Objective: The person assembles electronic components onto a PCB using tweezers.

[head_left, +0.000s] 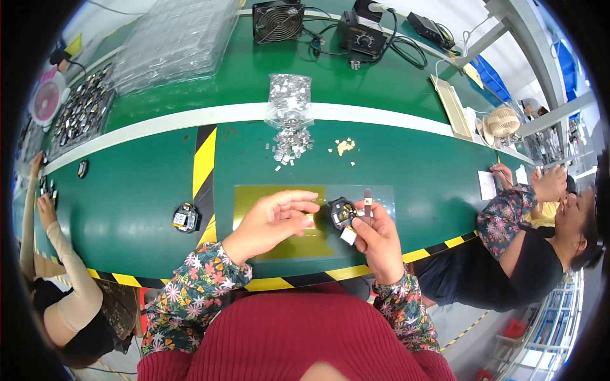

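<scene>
My right hand [380, 244] grips a small round black electronic device [342, 213] with exposed inner parts. A white rectangular piece [348, 236] hangs off its near side by my thumb. Between the same hand's fingers stands a dark, narrow strip-like tool [368, 202] with a pale label; its lower end is hidden. To the left, my left hand [270, 222] hovers with fingers stretched and thumb apart. A small shiny piece [310, 222] shows by its thumb tip; whether they touch is unclear. Beneath both hands lies a yellow translucent mat [260, 246].
Another round device [185, 218] rests left of the striped tape. Ahead lie loose silvery pieces [293, 145], a clear bag [290, 98] of them, and cream-coloured bits [345, 147]. Farther back are a black fan [278, 22] and a dial box [362, 39]. Co-workers sit at both sides.
</scene>
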Motion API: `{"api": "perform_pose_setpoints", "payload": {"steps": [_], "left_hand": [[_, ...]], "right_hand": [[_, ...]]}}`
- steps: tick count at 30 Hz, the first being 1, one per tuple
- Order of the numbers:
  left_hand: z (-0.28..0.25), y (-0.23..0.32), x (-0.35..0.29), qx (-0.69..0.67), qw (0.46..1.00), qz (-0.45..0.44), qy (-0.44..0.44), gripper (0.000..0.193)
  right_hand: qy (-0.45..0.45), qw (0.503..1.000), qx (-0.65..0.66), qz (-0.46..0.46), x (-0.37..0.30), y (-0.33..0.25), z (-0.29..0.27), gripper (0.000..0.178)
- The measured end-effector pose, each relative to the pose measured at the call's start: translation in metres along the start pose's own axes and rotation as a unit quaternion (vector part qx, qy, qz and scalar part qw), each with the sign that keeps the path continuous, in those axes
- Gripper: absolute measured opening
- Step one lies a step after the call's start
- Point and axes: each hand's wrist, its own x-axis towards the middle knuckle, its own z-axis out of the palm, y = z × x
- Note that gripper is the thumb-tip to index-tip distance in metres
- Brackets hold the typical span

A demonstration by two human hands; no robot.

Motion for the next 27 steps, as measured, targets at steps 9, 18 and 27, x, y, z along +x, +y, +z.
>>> {"api": "perform_pose_setpoints", "payload": {"steps": [9,18,27], "left_hand": [[0.006,0.002,0.001,0.062,0.997,0.029,0.021,0.033],[0.020,0.004,0.006,0.143,0.984,0.087,0.053,0.031],[0.028,-0.003,0.013,0.229,0.965,0.113,0.058,0.015]], "right_hand": [[0.010,1.000,0.016,-0.023,-0.005,-0.001,-0.012,0.024],[-0.043,0.998,-0.034,-0.042,-0.010,-0.006,-0.011,0.026],[-0.088,0.994,-0.046,-0.040,-0.014,0.001,0.010,0.027]]}}
